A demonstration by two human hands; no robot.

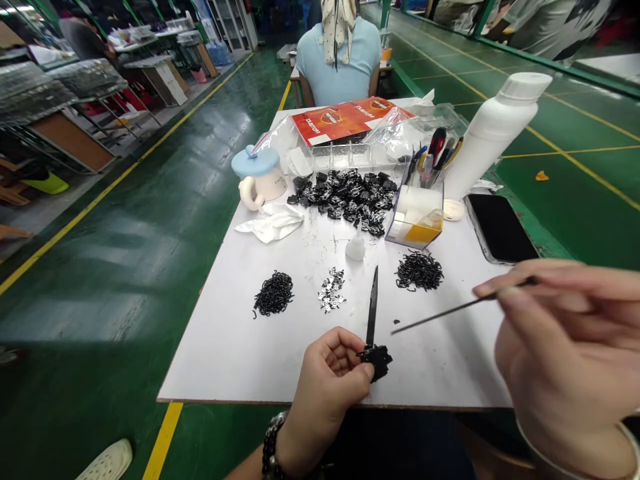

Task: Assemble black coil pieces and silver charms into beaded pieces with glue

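Observation:
Near the front edge of the white table [220,360], my left hand [333,380] pinches a small black part [380,362] between thumb and fingers. A flat dark blade-like strip [373,307] rises from that part, pointing away from me. On the right, my right hand [560,340] holds a thin dark rod [440,315] between thumb and fingers, its tip above the table to the right of the strip. Beyond my hands lie a pile of black curved pieces [274,293], small silver pieces [332,291] and another black curved pile [419,271].
A heap of black parts [350,195] lies mid-table, with a small white bottle [355,249] before it. Around it stand a lidded mug [263,179], a clear tool box [416,217], a white bottle [493,137] and a phone [501,228]. A person [340,60] sits ahead.

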